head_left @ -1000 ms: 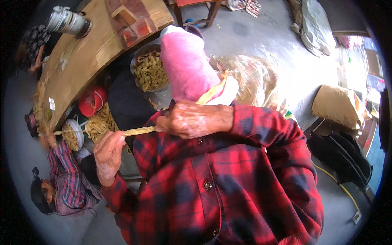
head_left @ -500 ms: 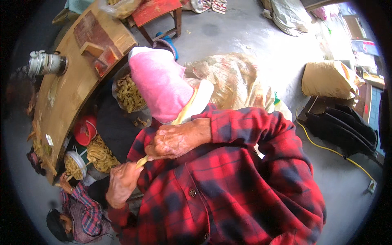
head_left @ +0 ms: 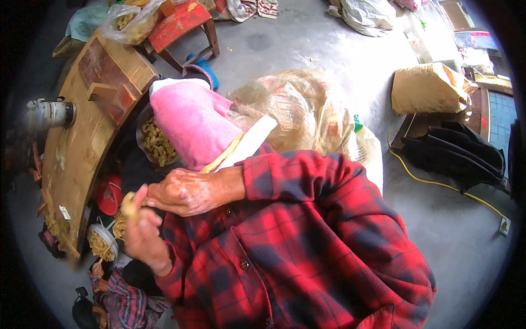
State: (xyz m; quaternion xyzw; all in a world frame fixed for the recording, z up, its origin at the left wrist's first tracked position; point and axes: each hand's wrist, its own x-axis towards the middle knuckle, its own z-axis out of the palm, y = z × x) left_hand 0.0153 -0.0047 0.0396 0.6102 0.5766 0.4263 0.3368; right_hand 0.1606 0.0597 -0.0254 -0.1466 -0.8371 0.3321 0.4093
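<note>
My left hand [head_left: 145, 241], partly smeared by motion, holds a curled pale yellow strip [head_left: 130, 205] by its fingers. Close against it, my right hand [head_left: 186, 192] is closed in a pinch at the strip's other end, its fingertips mostly hidden. Just beyond the right wrist, a pink cloth [head_left: 189, 123] lies over my raised leg. Along the cloth's near edge run another yellowish strip [head_left: 224, 153] and a flat white band [head_left: 255, 140]. Beside the cloth stands a bowl of curled pale yellow pieces [head_left: 158, 142].
A wooden board [head_left: 82, 159] at left carries a metal canister [head_left: 52, 113]. Near it are a red container [head_left: 109, 194] and a white bucket of strips [head_left: 103, 241]. Another person [head_left: 123, 299] sits lower left. A large plastic sack [head_left: 298, 107] and red stool [head_left: 178, 24] stand beyond.
Both hands have shifted left and slightly up with the strip, and the left hand's fingers have turned upward. The whole view has shifted a little.
</note>
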